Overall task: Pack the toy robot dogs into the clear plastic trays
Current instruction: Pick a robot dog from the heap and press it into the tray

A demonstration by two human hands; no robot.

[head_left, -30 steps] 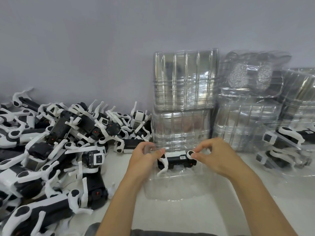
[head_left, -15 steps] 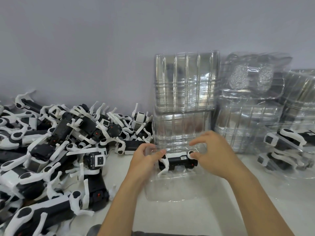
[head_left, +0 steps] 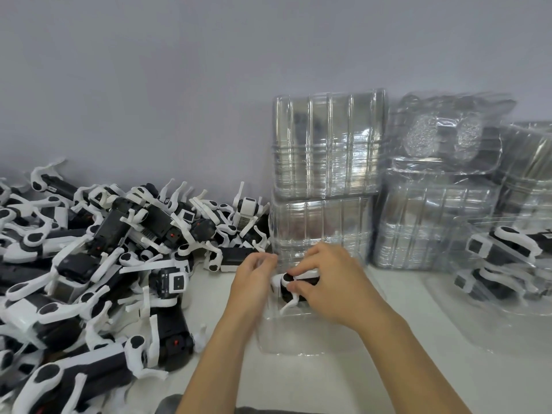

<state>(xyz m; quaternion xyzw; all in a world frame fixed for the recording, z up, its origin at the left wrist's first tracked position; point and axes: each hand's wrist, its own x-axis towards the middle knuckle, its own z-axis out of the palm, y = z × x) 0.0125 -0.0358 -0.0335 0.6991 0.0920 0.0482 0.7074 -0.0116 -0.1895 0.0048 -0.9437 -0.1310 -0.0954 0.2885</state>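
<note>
Both hands close together over a clear tray (head_left: 298, 339) lying flat on the white table (head_left: 388, 369), in front of the stacks. Between them one toy dog (head_left: 291, 286), black body with white legs, lying on its side in the far part of this tray. Right hand (head_left: 331, 288) curled over the dog's body from the right, fingers bent down on it and gripping. Left hand (head_left: 254, 282) at the dog's left end, fingers bent toward it; blurred, so cannot tell whether really pinching the toy or only the edge of the tray. One white leg pointing down toward the near side of the tray.

To the left, a big heap of toy dogs (head_left: 89, 279), black and white, mixed in all directions, reaching to the wall (head_left: 179, 85) behind. Just behind the hands, two stacks of empty trays (head_left: 325, 144) one upon the other, standing against the wall. Beside them on the right, more trays (head_left: 433, 228) in clear wrapping, with another pack (head_left: 445, 138) resting on top. At the far right, packed trays (head_left: 507, 264) with dogs already inside, lying well apart from the hands.
</note>
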